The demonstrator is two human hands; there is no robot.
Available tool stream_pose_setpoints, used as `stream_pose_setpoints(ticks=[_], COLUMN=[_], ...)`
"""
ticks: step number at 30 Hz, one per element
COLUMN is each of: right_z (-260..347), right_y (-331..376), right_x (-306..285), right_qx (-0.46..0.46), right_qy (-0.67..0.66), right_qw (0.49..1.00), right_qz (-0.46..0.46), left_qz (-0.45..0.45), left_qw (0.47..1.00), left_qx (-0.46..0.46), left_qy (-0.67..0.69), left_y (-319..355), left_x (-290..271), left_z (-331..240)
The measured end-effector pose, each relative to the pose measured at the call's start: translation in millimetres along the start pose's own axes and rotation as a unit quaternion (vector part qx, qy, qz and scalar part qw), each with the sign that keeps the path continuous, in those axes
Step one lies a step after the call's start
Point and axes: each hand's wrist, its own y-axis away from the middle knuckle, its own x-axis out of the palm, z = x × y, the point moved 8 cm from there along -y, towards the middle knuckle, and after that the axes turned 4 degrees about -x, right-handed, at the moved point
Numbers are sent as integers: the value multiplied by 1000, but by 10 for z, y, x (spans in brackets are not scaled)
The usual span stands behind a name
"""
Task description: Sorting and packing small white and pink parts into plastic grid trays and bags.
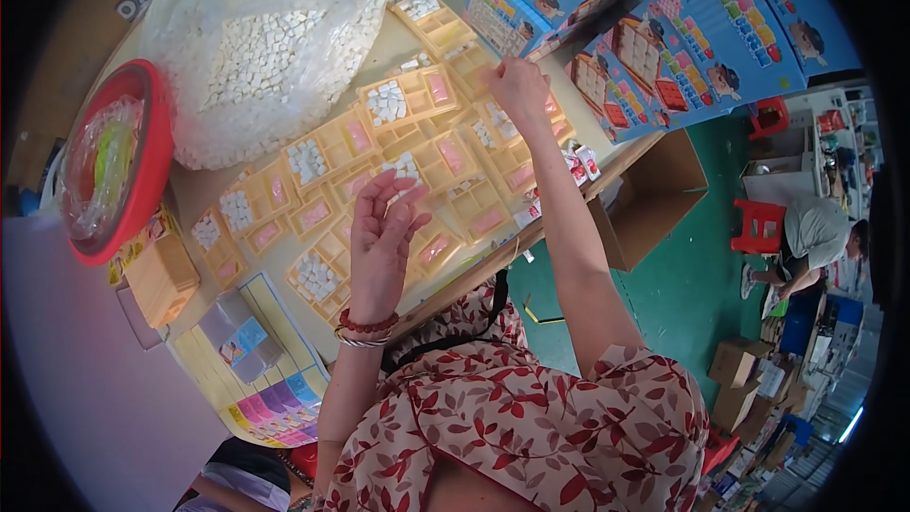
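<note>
Several cream plastic trays with compartments lie spread and overlapping on the table. Small white tile-like pieces fill one compartment in many of them, and pink packets lie in others. My left hand, a red bead bracelet at its wrist, hovers over the near trays; its fingers are loosely bent and apart, with nothing visible in them. Farther off to the right, my right hand is over the trays by the blue boxes. Its fingers are curled together and point down, hiding whatever they may hold.
A large clear bag of white pieces stands at the back left, beside a red basin with plastic bags inside. Blue printed boxes stand at the far right. An open cardboard box is below the table edge. Another person bends down at right.
</note>
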Motion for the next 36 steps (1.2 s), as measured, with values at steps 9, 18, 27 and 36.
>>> stream_pose_setpoints(ticks=[9, 18, 27, 36], right_z=[1249, 1376, 578, 535], right_y=[1041, 1052, -665, -737], right_x=[-683, -409, 31, 289], right_qx=[-155, -78, -174, -242], right_qy=[-457, -558, -275, -174], right_qw=[836, 756, 946, 953], right_qz=[260, 335, 5, -47], left_qz=[80, 100, -108, -175], left_qw=[991, 991, 988, 979], left_qx=[46, 92, 60, 29], left_qy=[98, 20, -97, -98], left_y=[-39, -55, 258, 684], left_x=[89, 106, -507, -985], left_z=[-201, -360, -396, -333])
